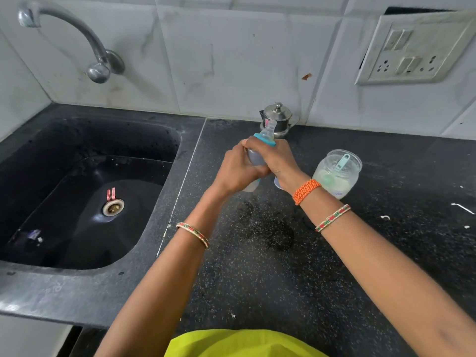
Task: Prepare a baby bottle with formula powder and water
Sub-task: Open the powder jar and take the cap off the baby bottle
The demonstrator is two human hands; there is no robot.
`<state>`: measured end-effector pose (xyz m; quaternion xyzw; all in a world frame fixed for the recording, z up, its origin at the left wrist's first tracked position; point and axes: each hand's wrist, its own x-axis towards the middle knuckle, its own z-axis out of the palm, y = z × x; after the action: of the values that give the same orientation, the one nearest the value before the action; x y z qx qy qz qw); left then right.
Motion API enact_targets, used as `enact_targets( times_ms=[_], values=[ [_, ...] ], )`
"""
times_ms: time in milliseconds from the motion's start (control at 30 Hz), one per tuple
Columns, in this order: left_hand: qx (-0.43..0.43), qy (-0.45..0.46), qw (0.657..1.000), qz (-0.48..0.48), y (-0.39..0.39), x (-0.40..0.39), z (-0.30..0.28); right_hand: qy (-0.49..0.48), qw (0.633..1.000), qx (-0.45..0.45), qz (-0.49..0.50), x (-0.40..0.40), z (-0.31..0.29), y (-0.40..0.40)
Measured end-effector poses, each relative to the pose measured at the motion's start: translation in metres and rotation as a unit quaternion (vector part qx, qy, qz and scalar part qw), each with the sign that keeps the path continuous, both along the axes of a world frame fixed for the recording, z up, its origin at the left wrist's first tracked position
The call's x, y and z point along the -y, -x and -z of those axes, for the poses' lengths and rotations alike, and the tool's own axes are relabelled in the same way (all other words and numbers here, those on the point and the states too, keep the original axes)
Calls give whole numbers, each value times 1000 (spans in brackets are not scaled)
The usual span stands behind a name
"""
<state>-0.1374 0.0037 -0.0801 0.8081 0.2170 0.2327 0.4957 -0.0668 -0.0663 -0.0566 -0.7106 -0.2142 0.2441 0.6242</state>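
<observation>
Countertop [283, 279] carries the open formula jar [337, 173], scoop [341, 161] inside, just beside my right wrist. Baby bottle [257, 157] is held above the surface between both hands, teat up. My left hand [238, 168] clamps the body; my right hand [277, 158] wraps the teal collar [264, 140], probably tightening it.

Both hands wrap the baby bottle [257, 161] above the black counter [257, 266], left hand [238, 168] and right hand [277, 158] pressed together. An open formula jar [337, 173] with its scoop [342, 161] stands just right; a steel pot [278, 117] sits behind.
</observation>
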Motion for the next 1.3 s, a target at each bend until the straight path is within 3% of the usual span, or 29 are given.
enact_targets(
  times_ms=[100, 233, 333, 400, 500, 600, 733, 900, 1000, 1067, 1200, 1300],
  values=[
    [37, 33, 997, 61, 5, -1, -9, -77, 996, -18, -45, 0, -5, 3],
    [72, 144, 968, 193, 15, -4, -17, -98, 975, -10, -201, 7, -9, -6],
    [55, 297, 901, 311, 27, -2, -14, -81, 904, -82, -412, 12, -8, -18],
    [62, 340, 874, 342, 27, 6, -10, -62, 853, -115, -506, 16, -9, -26],
    [94, 324, 890, 307, 20, 15, -13, -71, 862, -138, -483, 20, -15, -36],
    [116, 302, 915, 243, 22, 5, -17, -94, 918, -84, -376, 22, -18, -36],
    [103, 225, 955, 162, 21, -3, -13, -99, 964, -17, -246, 24, -15, -29],
    [106, 135, 984, 41, 10, 7, -16, -27, 976, 93, -194, 20, -25, -9],
    [96, 122, 986, 62, 13, 9, -22, -38, 975, 123, -179, 21, -29, -7],
    [81, 145, 979, 119, 20, 6, -26, -56, 969, 83, -225, 24, -30, -13],
    [62, 250, 912, 319, 33, 3, -32, -81, 909, -28, -408, 35, -32, -28],
    [76, 265, 914, 298, 34, 1, -37, -122, 923, -54, -360, 36, -35, -34]
  ],
)
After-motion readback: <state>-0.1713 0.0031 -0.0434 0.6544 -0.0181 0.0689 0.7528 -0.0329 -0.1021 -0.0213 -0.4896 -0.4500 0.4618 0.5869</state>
